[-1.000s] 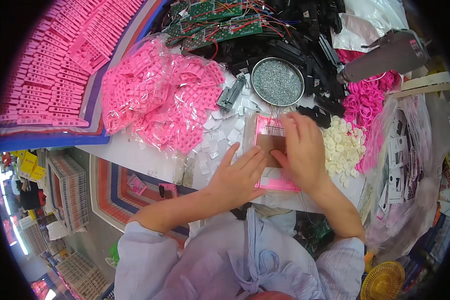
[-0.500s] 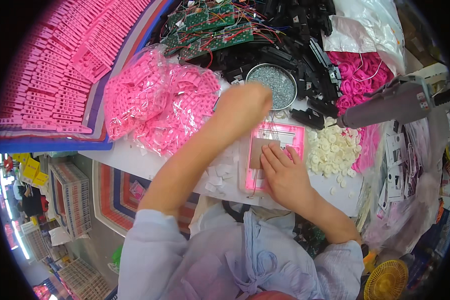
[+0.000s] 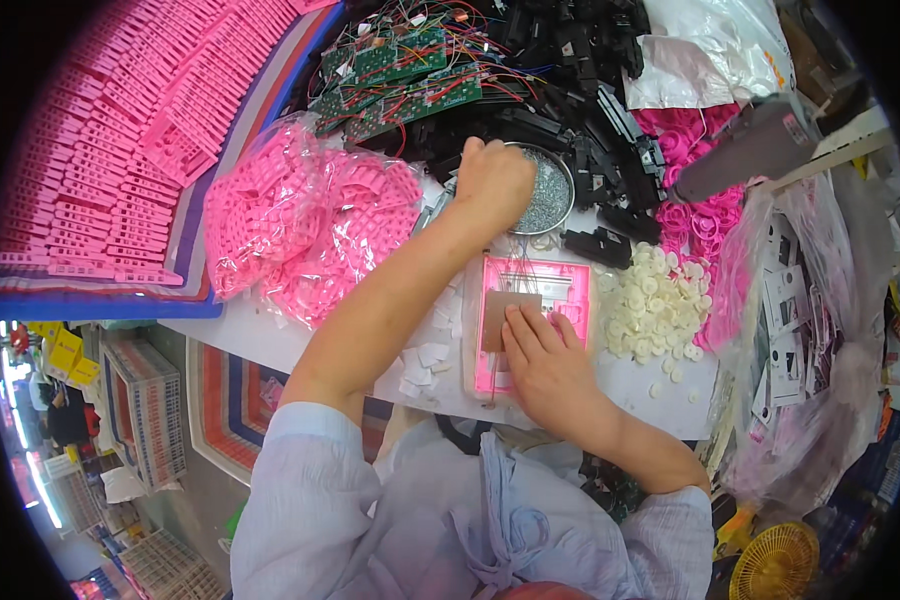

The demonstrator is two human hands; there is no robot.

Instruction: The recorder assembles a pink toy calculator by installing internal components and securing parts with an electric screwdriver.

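Reading the pink frame [image 3: 582, 290] as our clock, twelve at its far edge, we find it flat on the worktop [image 3: 635, 390] in front of the body, with a brown board [image 3: 500, 310] over its middle and left. Our right hand [image 3: 553, 372] comes in from about five o'clock; its fingers [image 3: 537, 333] are extended and slightly apart, laid on the board without wrapping around anything. Our left hand [image 3: 497, 182] reaches toward twelve, over the left part of a round bowl [image 3: 573, 190] of small metal pieces [image 3: 551, 195]. Its fingers are curled; the tips are hidden, so we cannot tell how far apart they are or whether they hold anything.

We judge the frame light, stiff and smooth enough to slide, so we would take it by its outer walls at three and nine. The board looks thin, rigid and light; it could shift unless pressed, and its edges toward nine and twelve are free for a pinch. Thin wires [image 3: 520, 272] near twelve seem the fragile part, best left untouched. The metal pieces are probably hard and easily spilled, suiting a fingertip pinch.

White discs [image 3: 658, 305] lie heaped near three, and bagged pink parts [image 3: 315, 220] toward ten.
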